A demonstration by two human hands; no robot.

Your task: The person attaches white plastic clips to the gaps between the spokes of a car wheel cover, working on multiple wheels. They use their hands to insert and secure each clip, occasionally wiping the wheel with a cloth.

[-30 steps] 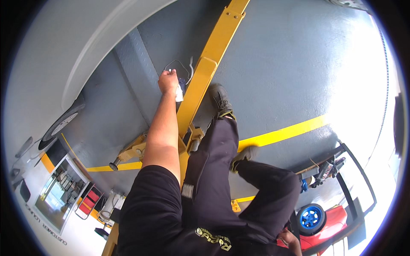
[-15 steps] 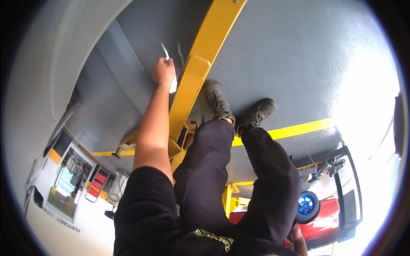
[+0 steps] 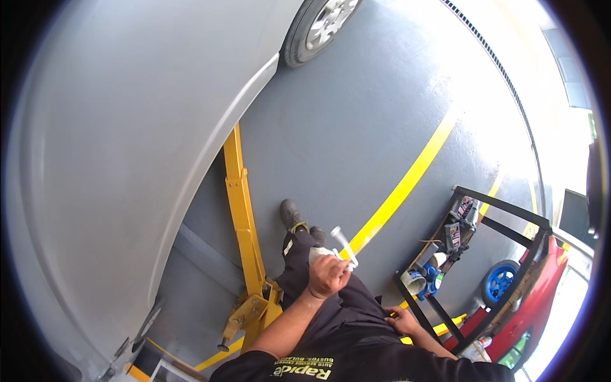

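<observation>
My left hand [image 3: 328,278] is closed around a white object with a thin bent tube [image 3: 344,244] sticking out past the fingers. A pale part of it shows behind the knuckles, and my fist hides the rest, so its exact kind is unclear. The hand is in front of my dark trousers, about thigh height. Low by my right thigh, my right hand [image 3: 401,321] lies against the trousers, its fingers loosely extended and nothing seen in them.
A silver car [image 3: 127,127] fills the left side, its wheel [image 3: 321,28] at the top. Beside my boots runs a yellow lift arm [image 3: 242,210]. To the right stands a dark metal rack [image 3: 503,232] with containers and parts, near a blue-rimmed wheel [image 3: 501,283] and a red car [image 3: 541,305].
My left arm has drawn back from its reach beside the yellow lift arm, bringing the white object close to my body. My view has swung, and more of the silver car and rack shows.
</observation>
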